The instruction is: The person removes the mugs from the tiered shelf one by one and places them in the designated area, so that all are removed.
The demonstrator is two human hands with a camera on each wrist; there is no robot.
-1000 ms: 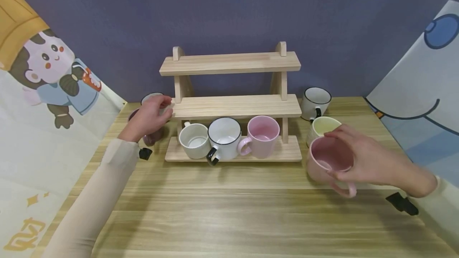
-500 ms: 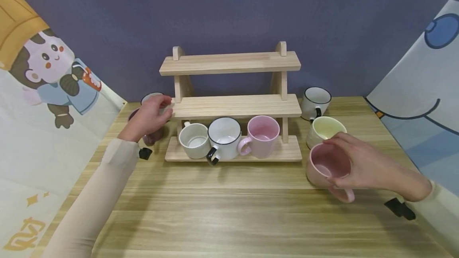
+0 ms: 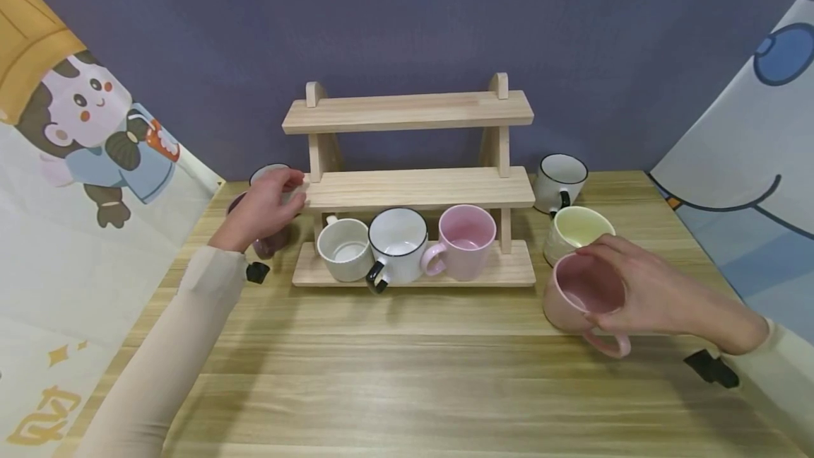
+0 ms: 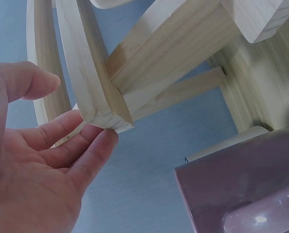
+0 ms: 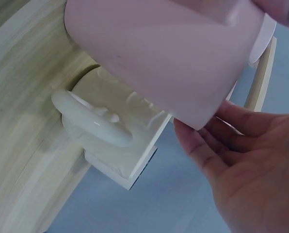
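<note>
My right hand point(image 3: 649, 295) pinches a dusty-pink mug point(image 3: 566, 306) at its rim, thumb in front and fingers behind; its handle points toward the near right. Just behind that mug stands a cream mug with a pale yellow inside point(image 3: 580, 228), its handle point(image 5: 93, 121) showing in the right wrist view. At the left end of the three-tier wooden rack point(image 3: 420, 189), my left hand point(image 3: 263, 207) touches the middle board with its fingertips. In the left wrist view the thumb point(image 4: 42, 82) stays apart from the board. Below that hand is a mauve mug point(image 4: 241, 179), partly hidden in the head view.
On the rack's bottom board sit a cream mug point(image 3: 345, 253), a white mug with black rim point(image 3: 399, 246) and a light pink mug point(image 3: 467, 242). Another black-rimmed white mug point(image 3: 559, 182) stands right of the rack. A further dark-rimmed mug point(image 3: 270, 169) is mostly hidden behind my left hand.
My right hand and the dusty-pink mug have shifted slightly toward me, showing more of the yellow-lined mug behind; they barely move in the last half second. The left hand has stayed put.
</note>
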